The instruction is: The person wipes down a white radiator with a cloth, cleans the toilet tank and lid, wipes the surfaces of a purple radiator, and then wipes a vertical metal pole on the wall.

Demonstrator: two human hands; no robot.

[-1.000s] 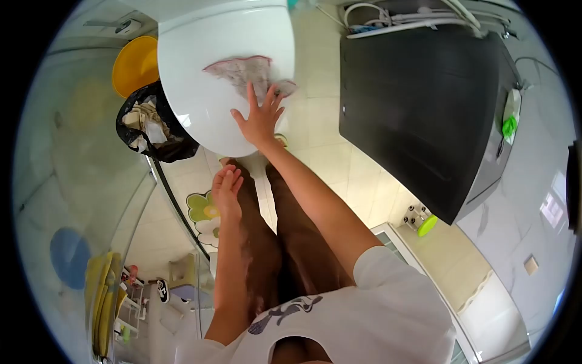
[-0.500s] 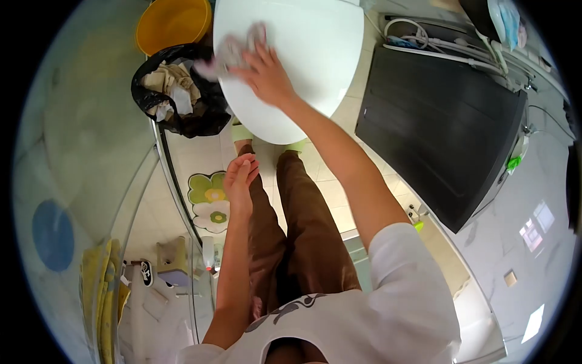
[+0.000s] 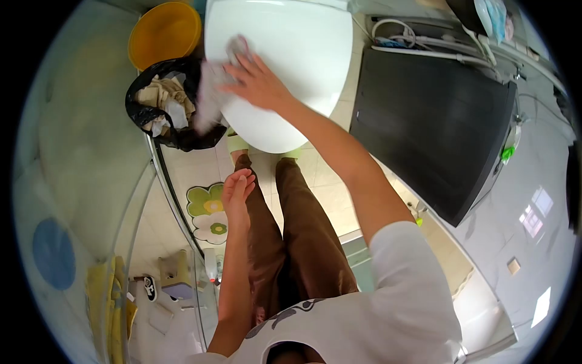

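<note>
My right hand lies on the white toilet lid with its fingers spread over a pinkish-grey cloth. The cloth is blurred by motion; it hangs over the lid's left edge, beside the black-bagged bin. Above my left thigh, my left hand is held in the air, palm up, fingers curled in and thumb against them. Nothing shows in it.
Left of the toilet stand a yellow bucket and a black-bagged bin holding crumpled paper. To the right is a dark-topped cabinet with a white hose behind it. A flower-shaped mat lies by a glass partition.
My right hand has slid slightly toward the lid's near left side, and the cloth now droops further over the edge by the bin. My left hand keeps nearly the same pose.
</note>
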